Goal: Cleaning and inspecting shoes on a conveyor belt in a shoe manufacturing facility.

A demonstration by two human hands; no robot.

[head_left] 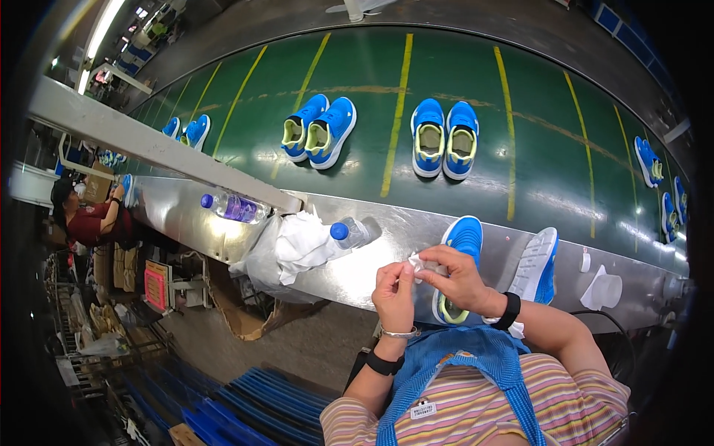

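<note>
My left hand [394,293] and my right hand [457,279] meet in front of my chest, both pinching a small crumpled white paper wad [418,264]. Just beyond my hands, on the metal ledge [349,271], a blue shoe [460,241] stands upright with its yellow-green inside showing. Beside it to the right, a second blue shoe [537,264] lies on its side, white sole toward me. A black band sits on each wrist, and a thin bracelet circles the left one.
A green conveyor belt [372,82] with yellow lines carries several pairs of blue shoes [444,137]. On the ledge lie two plastic bottles [232,207], a heap of white paper in a bag [294,245] and a white cup [602,290]. Another person [89,219] works far left.
</note>
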